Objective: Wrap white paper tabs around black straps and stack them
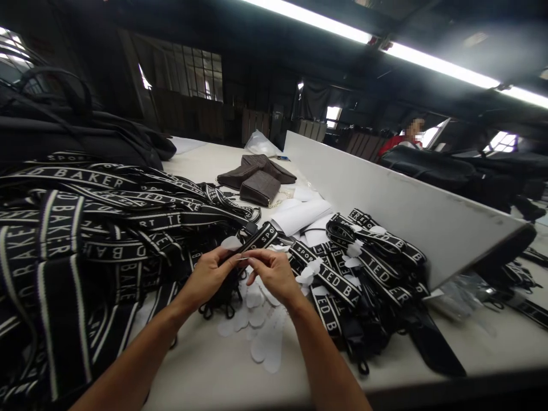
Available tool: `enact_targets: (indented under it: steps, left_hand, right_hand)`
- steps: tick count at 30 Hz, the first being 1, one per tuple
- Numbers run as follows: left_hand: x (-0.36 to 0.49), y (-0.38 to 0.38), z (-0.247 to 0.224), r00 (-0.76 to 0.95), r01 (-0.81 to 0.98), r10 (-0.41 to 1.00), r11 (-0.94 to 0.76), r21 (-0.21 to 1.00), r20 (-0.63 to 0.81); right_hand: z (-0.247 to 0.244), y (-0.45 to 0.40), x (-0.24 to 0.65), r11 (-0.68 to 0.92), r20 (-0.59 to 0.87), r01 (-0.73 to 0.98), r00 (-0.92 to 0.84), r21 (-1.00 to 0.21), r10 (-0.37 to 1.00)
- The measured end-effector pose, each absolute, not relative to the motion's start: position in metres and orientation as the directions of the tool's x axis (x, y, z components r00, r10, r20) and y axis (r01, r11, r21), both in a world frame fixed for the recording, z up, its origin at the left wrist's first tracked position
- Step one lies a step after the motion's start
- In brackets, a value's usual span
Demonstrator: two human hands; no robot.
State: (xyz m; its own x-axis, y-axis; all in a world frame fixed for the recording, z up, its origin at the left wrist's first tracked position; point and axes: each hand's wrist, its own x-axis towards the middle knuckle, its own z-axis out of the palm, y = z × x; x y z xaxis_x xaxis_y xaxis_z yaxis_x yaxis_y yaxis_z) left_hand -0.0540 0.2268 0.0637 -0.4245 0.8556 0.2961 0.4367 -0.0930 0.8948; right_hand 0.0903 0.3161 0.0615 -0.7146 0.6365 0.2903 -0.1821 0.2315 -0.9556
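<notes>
My left hand (209, 277) is closed in front of the pile, around the end of a black webbing strap (262, 235) with white lettering. A rounded white paper piece (231, 244) stands up behind its fingers. My right hand (276, 275) meets it at the fingertips, pinching a thin white edge that looks like a paper piece seen side-on. The strap's held end is partly hidden by the fingers. Below both hands, loose rounded white paper pieces (268, 342) lie scattered on the table (214, 365).
A large heap of lettered straps (124, 220) fills the left side. Another strap pile (377, 268), with white pieces on it, lies right. Dark brown pouches (259, 180) and white sheets (299, 217) lie behind. A white partition (385, 200) runs along the right; beyond it is a person (400, 141).
</notes>
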Motion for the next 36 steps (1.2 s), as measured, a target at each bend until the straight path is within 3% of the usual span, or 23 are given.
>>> enact_targets:
  steps: [3,6,10,14,18,23,30,36]
  left_hand:
    - [-0.056,0.228,0.059,-0.351,0.485,0.885,-0.108,0.868,0.306]
    - [-0.059,0.229,0.056,-0.299,0.515,0.900,-0.126,0.848,0.316]
    - [-0.061,0.230,0.052,-0.255,0.575,0.899,-0.155,0.804,0.356]
    - [-0.056,0.232,0.047,-0.220,0.654,0.883,-0.182,0.734,0.415]
    - [-0.049,0.232,0.044,-0.308,0.648,0.865,-0.115,0.753,0.397]
    - [-0.048,0.231,0.044,-0.472,0.609,0.813,0.020,0.793,0.342]
    - [-0.045,0.229,0.044,-0.522,0.621,0.779,0.067,0.781,0.348]
    - [-0.043,0.226,0.047,-0.443,0.677,0.818,0.038,0.735,0.366]
  right_hand:
    - [0.057,0.314,0.091,0.638,0.520,-0.021,-0.601,-0.770,0.607]
    - [0.052,0.315,0.089,0.779,0.633,0.030,-0.564,-0.626,0.530]
    - [0.046,0.317,0.082,0.694,0.640,-0.105,-0.503,-0.712,0.581]
    - [0.043,0.318,0.077,0.393,0.456,-0.239,-0.571,-0.888,0.682]
    - [0.045,0.318,0.078,0.177,0.310,-0.282,-0.550,-0.943,0.775]
    - [0.045,0.317,0.076,0.207,0.336,-0.296,-0.499,-0.933,0.799]
    - [0.041,0.312,0.073,0.532,0.556,-0.202,-0.482,-0.822,0.677]
    - [0.034,0.314,0.070,0.215,0.292,-0.200,-0.599,-0.956,0.745]
